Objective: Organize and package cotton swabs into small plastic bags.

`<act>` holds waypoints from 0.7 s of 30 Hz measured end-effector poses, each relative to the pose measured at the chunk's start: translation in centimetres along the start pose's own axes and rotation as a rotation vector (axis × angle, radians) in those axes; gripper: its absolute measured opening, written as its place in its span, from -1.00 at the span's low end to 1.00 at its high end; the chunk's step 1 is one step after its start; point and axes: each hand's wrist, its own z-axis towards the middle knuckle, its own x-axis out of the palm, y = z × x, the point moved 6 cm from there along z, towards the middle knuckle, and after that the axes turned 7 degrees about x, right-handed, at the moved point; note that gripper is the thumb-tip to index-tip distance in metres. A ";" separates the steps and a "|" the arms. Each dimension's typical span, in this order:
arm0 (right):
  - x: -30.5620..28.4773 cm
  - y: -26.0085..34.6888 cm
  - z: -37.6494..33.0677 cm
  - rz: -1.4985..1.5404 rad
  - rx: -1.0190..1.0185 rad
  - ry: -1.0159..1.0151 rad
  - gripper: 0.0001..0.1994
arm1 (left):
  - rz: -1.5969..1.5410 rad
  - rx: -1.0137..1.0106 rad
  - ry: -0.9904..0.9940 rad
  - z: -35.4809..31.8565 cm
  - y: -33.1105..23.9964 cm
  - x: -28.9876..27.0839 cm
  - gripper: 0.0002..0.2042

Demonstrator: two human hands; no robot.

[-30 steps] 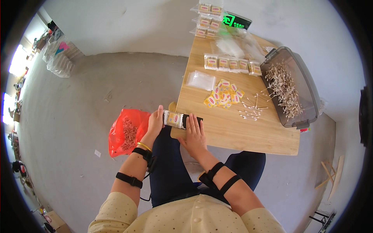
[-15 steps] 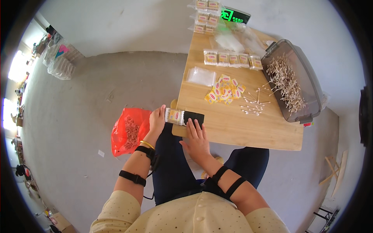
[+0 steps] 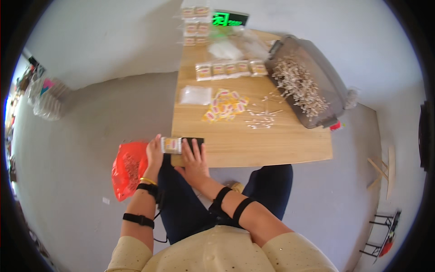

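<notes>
Since the previous picture, the camera view has been swung so that the table (image 3: pixel 281 147) appears farther left, and a slight blur is left on the scene. The right hand (image 3: pixel 194 164) has been brought a little farther over the flat black piece (image 3: pixel 198 139); it is laid palm down, wide open with the fingers spread, nothing seems to be grasped, and the forefinger lies close to the right end of the swab packet (image 3: pixel 171 145). That packet, clear with a yellow label, is kept at the left near corner of the table, end to end with the black piece. Its left end is touched by the left hand (image 3: pixel 154 153), whose fingers are stretched out and held together; whether it is pinched cannot be told, as the thumb is hidden. Nothing has been added to the row of five packets (image 3: pixel 231 70), and the loose labels (image 3: pixel 226 105), the loose swabs (image 3: pixel 259 121) and the clear bags (image 3: pixel 195 95) are left as they lay. From this it is judged that only the hands' placing has been adjusted, that the same packet is being handled, and that no step has visibly been completed
</notes>
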 end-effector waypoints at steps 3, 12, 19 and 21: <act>-0.5 -1.2 0.1 0.091 -0.038 0.014 -0.14 | 0.024 0.111 -0.046 0.5 -0.9 -0.6 -0.41; -2.0 -7.5 -4.1 0.175 -0.028 -0.054 -0.30 | -0.477 -0.286 0.006 -3.4 1.9 -2.3 -0.65; -5.4 -19.1 -9.6 0.075 0.286 -0.204 -0.30 | -0.396 -0.292 -0.020 -8.6 2.1 -4.3 -0.78; -5.3 -20.5 -11.4 0.040 0.235 -0.244 -0.28 | -0.351 -0.279 0.032 -9.3 0.7 -3.8 -0.78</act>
